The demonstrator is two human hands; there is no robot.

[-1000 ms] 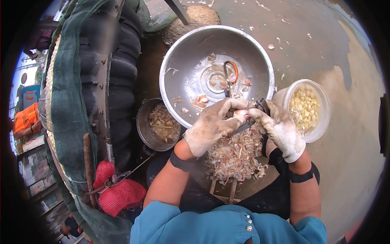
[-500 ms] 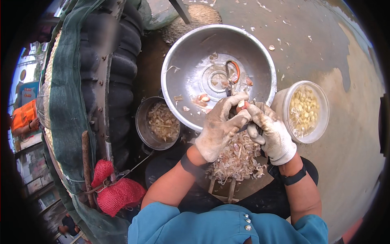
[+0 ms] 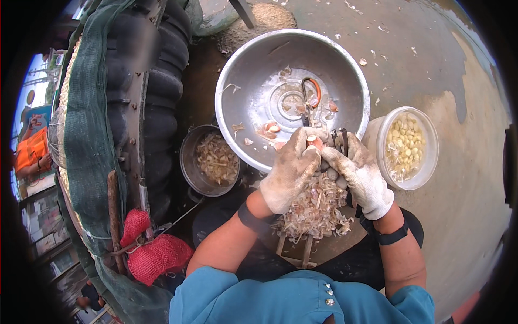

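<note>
Over the near edge of the metal basin (image 3: 224, 127), my gloved left hand (image 3: 291, 175) is closed, pinching a reddish-skinned garlic clove (image 3: 315, 142) with a pale end showing. My gloved right hand (image 3: 359, 175) is beside it, its thumb near the clove. Its fingers are curled round a dark, slim tool (image 3: 341, 139), whose kind is mostly hidden. Inside the basin lies a tool with an orange and black looped handle (image 3: 317, 93), among loose skins and a few cloves (image 3: 272, 128). Below my hands, garlic skins (image 3: 315, 213) are heaped between my knees.
A clear plastic tub (image 3: 431, 156) of peeled cloves stands right of the basin. On the left is a metal pot (image 3: 188, 167) with skins. Farther left are a ribbed black object (image 3: 162, 86), green netting (image 3: 89, 135) and a red mesh bag (image 3: 159, 259). A person in orange (image 3: 33, 151) is at the far left.
My left hand has dropped slightly toward me with the clove. My right hand has turned and shifted slightly away from the left, so the dark tool shows more above its fingers.
</note>
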